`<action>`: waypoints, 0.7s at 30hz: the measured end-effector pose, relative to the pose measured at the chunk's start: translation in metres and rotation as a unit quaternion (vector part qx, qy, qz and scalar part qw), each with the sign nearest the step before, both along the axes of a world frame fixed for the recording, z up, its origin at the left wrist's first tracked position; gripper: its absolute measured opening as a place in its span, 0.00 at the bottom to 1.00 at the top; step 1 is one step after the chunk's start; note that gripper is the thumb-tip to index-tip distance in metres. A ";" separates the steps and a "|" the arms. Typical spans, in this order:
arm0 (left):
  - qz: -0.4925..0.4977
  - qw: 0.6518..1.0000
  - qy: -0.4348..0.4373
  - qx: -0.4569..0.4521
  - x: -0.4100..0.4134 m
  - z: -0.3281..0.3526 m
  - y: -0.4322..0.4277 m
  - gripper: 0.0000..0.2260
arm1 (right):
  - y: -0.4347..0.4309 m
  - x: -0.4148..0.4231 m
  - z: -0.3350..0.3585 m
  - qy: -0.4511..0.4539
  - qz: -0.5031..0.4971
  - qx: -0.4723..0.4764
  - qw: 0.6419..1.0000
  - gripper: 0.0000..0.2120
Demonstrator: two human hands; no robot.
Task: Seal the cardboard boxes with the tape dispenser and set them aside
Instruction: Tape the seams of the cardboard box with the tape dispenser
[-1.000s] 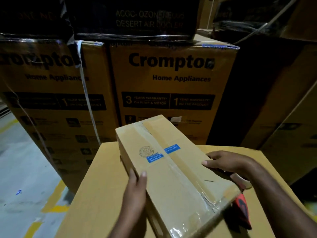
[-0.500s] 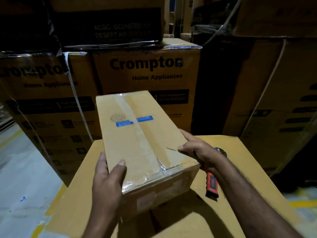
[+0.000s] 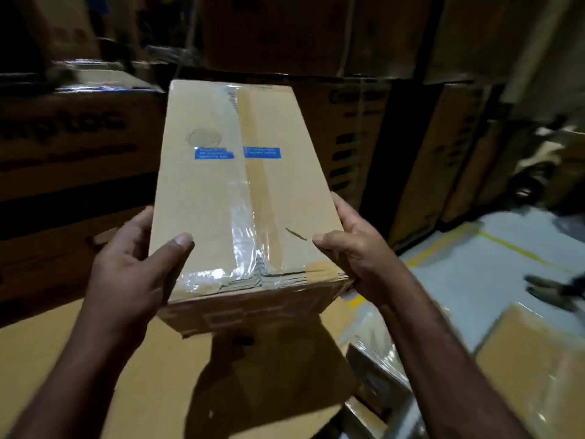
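A long brown cardboard box (image 3: 218,191) is held in the air in front of me, its top seam covered with clear tape and crossed by two blue labels. My left hand (image 3: 133,264) grips its near left side, thumb on top. On the near right side, my right hand (image 3: 354,248) grips the box the same way. The tape dispenser is out of view.
Below the box is the large cardboard carton (image 3: 79,359) used as a work surface. Stacked printed cartons (image 3: 63,147) fill the back. To the lower right are more flat boxes (image 3: 531,369), grey floor with yellow lines (image 3: 493,267), and another person's foot (image 3: 550,289).
The box has been lifted off the carton and swung to the right. My right hand left the tape dispenser and took the box's right side. The view turned right.
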State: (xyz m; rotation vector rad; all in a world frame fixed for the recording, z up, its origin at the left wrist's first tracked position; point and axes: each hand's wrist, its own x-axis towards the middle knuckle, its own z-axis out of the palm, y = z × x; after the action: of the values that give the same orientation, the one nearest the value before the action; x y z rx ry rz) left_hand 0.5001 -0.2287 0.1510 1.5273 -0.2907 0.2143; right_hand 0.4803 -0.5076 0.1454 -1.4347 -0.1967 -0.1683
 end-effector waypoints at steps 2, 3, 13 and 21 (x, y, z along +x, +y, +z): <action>-0.018 1.000 0.001 -0.010 0.017 0.011 -0.031 0.16 | -0.023 -0.020 0.003 -0.007 -0.064 0.002 0.998 0.32; -0.033 0.999 0.002 -0.012 0.026 0.014 -0.048 0.15 | -0.034 -0.029 0.004 -0.010 -0.099 0.001 0.995 0.31; -0.296 0.942 0.154 0.020 0.088 -0.008 -0.245 0.18 | -0.136 -0.115 -0.033 0.031 -0.415 -0.020 0.909 0.19; -0.359 0.893 0.137 0.237 0.105 -0.072 -0.368 0.14 | -0.227 -0.112 -0.131 0.124 -0.467 0.011 0.876 0.16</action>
State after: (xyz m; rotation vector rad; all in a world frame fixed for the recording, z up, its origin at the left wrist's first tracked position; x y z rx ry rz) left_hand 0.6048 -0.5967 0.0792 1.7916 -0.6942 -0.7011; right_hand 0.3683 -0.7344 0.0139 -1.4106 0.7322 -0.7655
